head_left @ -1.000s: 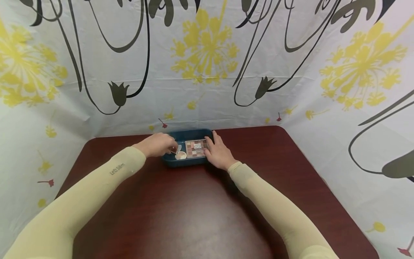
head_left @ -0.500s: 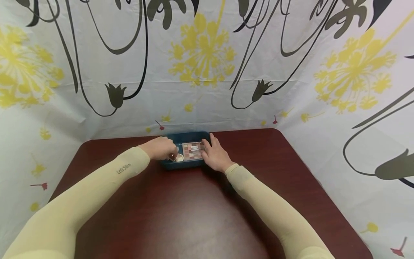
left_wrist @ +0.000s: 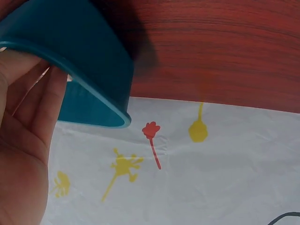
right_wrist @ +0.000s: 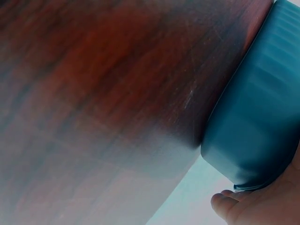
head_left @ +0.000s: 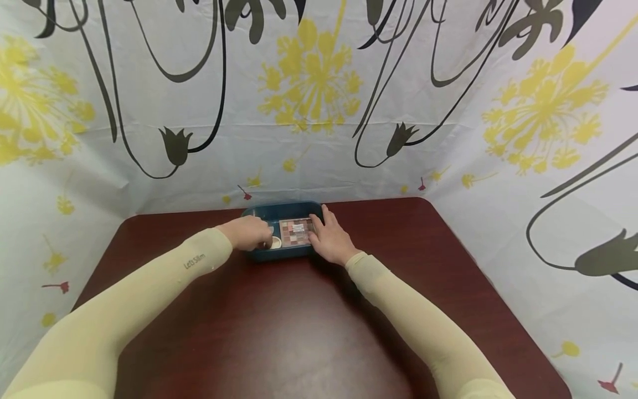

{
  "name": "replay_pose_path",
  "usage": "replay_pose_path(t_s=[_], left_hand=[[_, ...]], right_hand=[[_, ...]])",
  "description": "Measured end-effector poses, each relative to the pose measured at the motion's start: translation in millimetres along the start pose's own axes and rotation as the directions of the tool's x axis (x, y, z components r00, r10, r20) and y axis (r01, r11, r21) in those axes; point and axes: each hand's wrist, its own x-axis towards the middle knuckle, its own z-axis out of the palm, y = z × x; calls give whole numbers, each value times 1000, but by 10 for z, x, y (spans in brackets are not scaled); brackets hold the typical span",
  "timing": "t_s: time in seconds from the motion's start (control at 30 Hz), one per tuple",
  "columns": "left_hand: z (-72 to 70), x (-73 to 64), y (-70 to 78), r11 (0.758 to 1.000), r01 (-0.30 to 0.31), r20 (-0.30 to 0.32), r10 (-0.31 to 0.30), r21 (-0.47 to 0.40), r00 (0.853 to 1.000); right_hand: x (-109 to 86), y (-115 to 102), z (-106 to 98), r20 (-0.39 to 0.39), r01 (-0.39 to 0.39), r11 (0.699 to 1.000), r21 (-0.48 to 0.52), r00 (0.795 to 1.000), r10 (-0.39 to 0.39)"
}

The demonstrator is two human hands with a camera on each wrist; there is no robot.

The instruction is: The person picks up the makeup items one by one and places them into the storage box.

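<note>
A blue plastic tray (head_left: 284, 254) sits at the far side of the table. Inside it lies an eyeshadow palette (head_left: 294, 231) with a grid of brown and pink pans; to its left is a small round cream-coloured item (head_left: 276, 242), partly covered by my left hand (head_left: 249, 231). That hand reaches over the tray's left end with its fingers pointing down inside. In the left wrist view its fingers (left_wrist: 50, 101) pass behind the rim, so I cannot tell whether they hold anything. My right hand (head_left: 333, 237) lies over the tray's right end, fingers extended, fingertips at the palette's right edge.
The dark red wooden table (head_left: 299, 321) has rounded far corners. A white curtain (head_left: 319, 166) with yellow and grey flower prints hangs close behind the tray and along both sides.
My left hand has moved slightly right and down into the tray, covering more of the round item. My right hand stays at the palette's edge. The head view has shifted slightly.
</note>
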Motion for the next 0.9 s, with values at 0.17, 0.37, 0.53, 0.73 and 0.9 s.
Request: replay_pose_path(t_s=[0.17, 0.37, 0.53, 0.73, 0.9], left_hand=[[58, 12, -24, 1000, -6, -10, 6, -12, 1000], [47, -20, -3, 998, 31, -2, -32, -50, 999], [18, -44, 18, 997, 51, 6, -50, -64, 999], [37, -66, 4, 991, 80, -8, -82, -109, 997], [24, -107, 1, 987, 88, -72, -98, -133, 993]], right_hand=[[-2, 7, 6, -4, 4, 1000, -3, 1000, -4], [10, -2, 6, 2, 4, 1000, -5, 1000, -4], [14, -9, 12, -4, 8, 1000, 2, 1000, -8], [14, -27, -1, -4, 8, 1000, 0, 1000, -8], [10, -39, -21, -1, 8, 1000, -3, 1000, -8]])
